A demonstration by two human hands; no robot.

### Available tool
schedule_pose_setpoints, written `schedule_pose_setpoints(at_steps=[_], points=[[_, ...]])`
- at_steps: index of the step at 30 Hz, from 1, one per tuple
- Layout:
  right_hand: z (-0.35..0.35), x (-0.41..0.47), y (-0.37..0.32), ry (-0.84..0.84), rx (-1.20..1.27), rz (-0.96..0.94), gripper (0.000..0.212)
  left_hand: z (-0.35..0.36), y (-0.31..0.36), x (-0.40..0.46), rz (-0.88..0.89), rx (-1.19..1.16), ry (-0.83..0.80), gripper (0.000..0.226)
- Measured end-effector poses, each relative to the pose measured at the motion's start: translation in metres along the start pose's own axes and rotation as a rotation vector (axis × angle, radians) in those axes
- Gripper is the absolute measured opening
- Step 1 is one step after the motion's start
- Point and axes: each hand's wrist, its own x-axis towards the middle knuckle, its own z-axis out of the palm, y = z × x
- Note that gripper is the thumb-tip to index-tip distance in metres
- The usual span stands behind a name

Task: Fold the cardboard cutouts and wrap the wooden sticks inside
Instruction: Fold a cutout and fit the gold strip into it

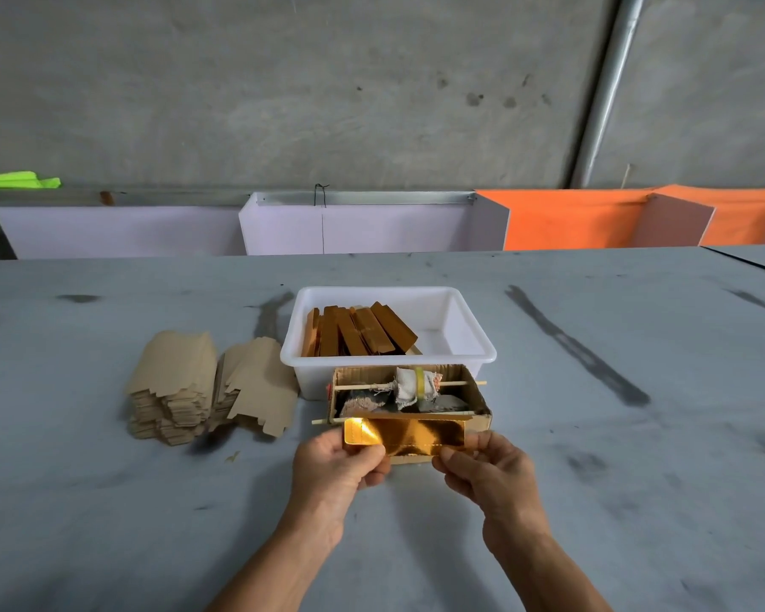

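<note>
- Head view: left hand point(341, 466) pinches the left end of a gold cardboard cutout point(405, 433), thumb on top, fingers curled beneath.
- Right hand point(489, 468) pinches the right end of the same cutout; the piece spans between both hands, gold face up, held just above the grey tabletop point(614, 435).
- Directly beyond the hands: small open cardboard box point(478, 410) holding rag scraps, with thin wooden sticks point(372, 384) laid across its top.
- Beyond that box, touching it: white plastic tub point(456, 320) containing gold-brown wrapped bundles point(363, 331), piled to its left side.
- Left of the left hand, farther back: two stacks of plain brown cutouts point(182, 386), lying flat, just beside the tub.
- Far edge of tabletop: lilac and orange panels point(372, 227) below a concrete wall.
</note>
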Motion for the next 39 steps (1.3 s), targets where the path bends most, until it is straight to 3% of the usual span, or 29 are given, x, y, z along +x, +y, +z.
schedule_pose_setpoints(at_steps=[5,10,17,22,27,31,39], points=[[0.009,0.000,0.004,0.057,0.113,-0.058,0.040,0.012,-0.003,-0.002,0.113,-0.118,0.117,0.028],[0.017,0.000,0.005,0.028,0.178,-0.004,0.052,0.021,-0.012,-0.001,0.069,-0.170,0.140,0.031],[0.021,-0.002,0.017,0.047,0.336,0.128,0.048,0.029,-0.016,-0.003,0.050,-0.221,0.118,0.019],[0.032,-0.007,0.027,0.006,0.439,0.265,0.012,0.035,-0.019,-0.009,0.061,-0.204,0.098,0.016],[0.029,-0.006,0.023,0.037,0.373,0.228,0.021,0.026,-0.022,-0.007,0.040,-0.178,0.094,0.010],[0.024,-0.006,0.019,0.050,0.333,0.212,0.014,0.020,-0.024,-0.003,0.027,-0.191,0.076,0.007],[0.015,-0.006,0.020,0.060,0.334,0.199,0.018,0.015,-0.024,0.000,-0.105,-0.337,-0.008,0.022]])
